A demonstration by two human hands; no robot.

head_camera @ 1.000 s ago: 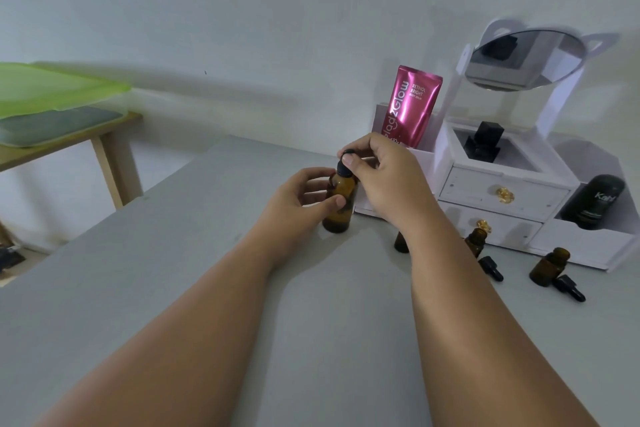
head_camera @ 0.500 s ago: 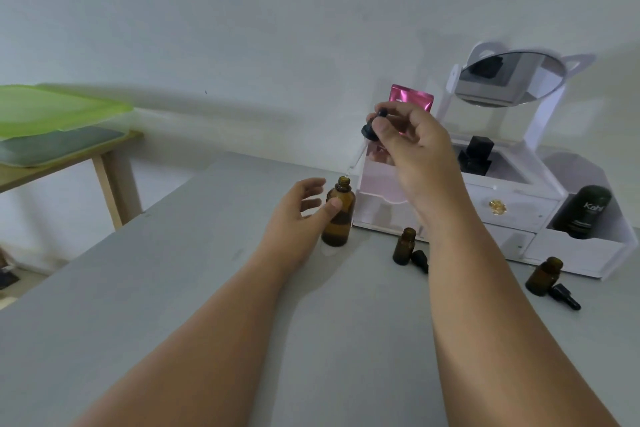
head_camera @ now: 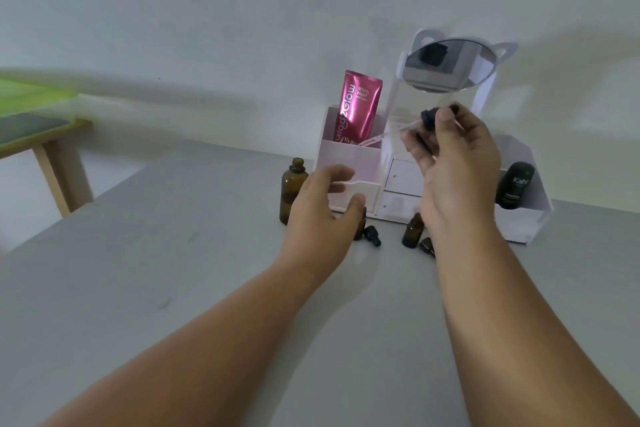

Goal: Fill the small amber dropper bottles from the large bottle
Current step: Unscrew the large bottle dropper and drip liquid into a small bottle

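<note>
The big bottle [head_camera: 292, 191] stands uncapped at centre-left. Just right of it, your left hand [head_camera: 323, 215] hovers open over a small bottle [head_camera: 361, 224]. Steady that bottle first. At centre-right, your right hand [head_camera: 457, 166] pinches the dropper [head_camera: 428, 120]. Turn its tip down over the neck and squeeze slowly. You have one big bottle, two small bottles, two loose caps [head_camera: 373, 236] and one dropper.

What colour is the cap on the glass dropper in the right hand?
Black dropper cap, pinched by the right hand; the head view shows it best.
</note>
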